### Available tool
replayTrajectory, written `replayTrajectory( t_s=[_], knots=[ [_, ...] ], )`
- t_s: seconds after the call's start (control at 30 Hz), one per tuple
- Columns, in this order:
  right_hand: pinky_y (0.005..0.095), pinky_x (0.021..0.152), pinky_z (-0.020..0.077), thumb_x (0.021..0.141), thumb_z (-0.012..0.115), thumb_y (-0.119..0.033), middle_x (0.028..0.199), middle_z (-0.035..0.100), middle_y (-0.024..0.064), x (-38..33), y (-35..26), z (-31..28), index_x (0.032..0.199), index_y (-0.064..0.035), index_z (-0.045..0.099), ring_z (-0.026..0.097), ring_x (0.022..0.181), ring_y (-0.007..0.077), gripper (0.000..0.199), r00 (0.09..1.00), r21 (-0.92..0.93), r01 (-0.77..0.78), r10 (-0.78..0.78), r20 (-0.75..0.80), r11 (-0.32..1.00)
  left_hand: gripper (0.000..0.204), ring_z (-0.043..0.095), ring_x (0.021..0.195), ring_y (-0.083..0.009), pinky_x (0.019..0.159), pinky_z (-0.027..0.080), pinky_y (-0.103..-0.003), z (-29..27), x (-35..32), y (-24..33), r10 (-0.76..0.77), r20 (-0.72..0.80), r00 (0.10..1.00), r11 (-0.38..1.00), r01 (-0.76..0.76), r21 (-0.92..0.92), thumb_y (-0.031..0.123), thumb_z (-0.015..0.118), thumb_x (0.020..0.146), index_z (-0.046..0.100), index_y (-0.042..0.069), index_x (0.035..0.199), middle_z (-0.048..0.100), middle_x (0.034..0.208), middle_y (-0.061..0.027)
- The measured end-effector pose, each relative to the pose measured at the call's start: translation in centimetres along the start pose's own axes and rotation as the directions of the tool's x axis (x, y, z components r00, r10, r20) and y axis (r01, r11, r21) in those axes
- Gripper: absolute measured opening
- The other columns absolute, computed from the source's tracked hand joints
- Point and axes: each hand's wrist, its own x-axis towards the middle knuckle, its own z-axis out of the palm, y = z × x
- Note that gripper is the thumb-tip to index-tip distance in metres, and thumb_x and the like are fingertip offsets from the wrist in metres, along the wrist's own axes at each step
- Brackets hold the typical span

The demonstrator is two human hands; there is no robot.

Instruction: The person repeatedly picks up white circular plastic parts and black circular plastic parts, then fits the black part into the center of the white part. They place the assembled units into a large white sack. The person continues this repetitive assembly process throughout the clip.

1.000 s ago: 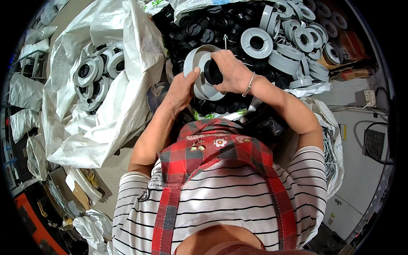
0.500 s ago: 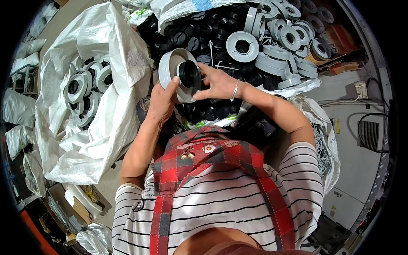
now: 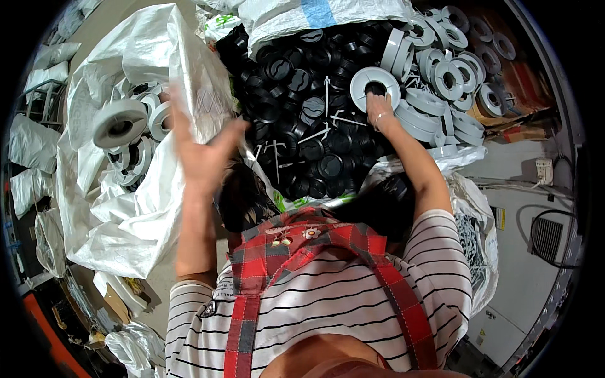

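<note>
A: What has changed since a moment ago?

B: Half a second ago a grey wheel with a black cap was held up by both hands, close to the chest. Now that wheel is seen over the big white sack on the left, blurred, as if it was just let go. It cannot be told if it has landed yet.

A: How is the left hand held?

B: It is opened wide, fingers spread, and nothing is held in it. It is blurred and raised just beside the sack's mouth.

A: And the right hand?

B: It has been stretched out to the pile in front. A flat grey ring is touched there, with the fingers at its middle hole. Whether the ring is pinched or only touched cannot be told.

A: What lies around that ring?

B: Black caps are heaped to its left, with thin white sticks mixed in. More grey rings are stacked to its right.

A: What does this mean for the work?

B: One finished wheel seems to have been added to the other grey wheels in the sack, and a new ring looks to be reached for.
</note>
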Motion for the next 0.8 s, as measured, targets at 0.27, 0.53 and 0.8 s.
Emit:
replayTrajectory(
  t_s=[0.27, 0.53, 0.8],
  knots=[
    [0.0427, 0.100, 0.0323, 0.061, 0.077, -0.009, 0.097, 0.058, 0.0139, -6.6, -6.8, -11.0, 0.110, -0.0025, 0.052, 0.053, 0.100, 0.0332, 0.055, 0.639, 0.548, 0.739, -0.667, -0.384, 0.392, 0.094, 0.026, 0.133, -0.0343, 0.106, 0.011, -0.057, 12.0, -4.8, -0.3, 0.210, 0.604, 0.769, 0.908, -0.383, 0.172, 0.002, 0.073, 0.060, 0.026, 0.009, 0.141, 0.035, 0.140, -0.0154],
    [0.0408, 0.086, 0.0441, 0.079, 0.062, -0.034, 0.109, 0.058, 0.0184, 10.9, -2.1, -2.1, 0.109, -0.0068, 0.059, 0.051, 0.104, 0.0363, 0.041, 0.938, 0.534, -0.010, 0.193, -0.288, 0.845, 0.039, 0.056, 0.071, -0.0134, 0.066, 0.046, -0.028, 12.9, -2.8, -3.9, -0.509, 0.460, 0.728, 0.702, 0.660, -0.267, 0.030, 0.065, 0.081, 0.058, -0.005, 0.097, 0.062, 0.081, -0.0065],
    [0.0374, 0.085, 0.0444, 0.074, 0.069, -0.019, 0.109, 0.060, 0.0171, 3.0, -6.9, -8.5, 0.084, -0.0038, 0.068, 0.056, 0.102, 0.0302, 0.018, 0.979, 0.782, 0.201, -0.149, -0.139, 0.590, 0.032, 0.055, 0.079, -0.0126, 0.070, 0.044, -0.028, 14.5, -3.1, -5.8, -0.628, 0.412, 0.660, 0.328, 0.705, -0.629, 0.029, 0.058, 0.088, 0.055, -0.001, 0.101, 0.060, 0.087, -0.0056]
  ],
)
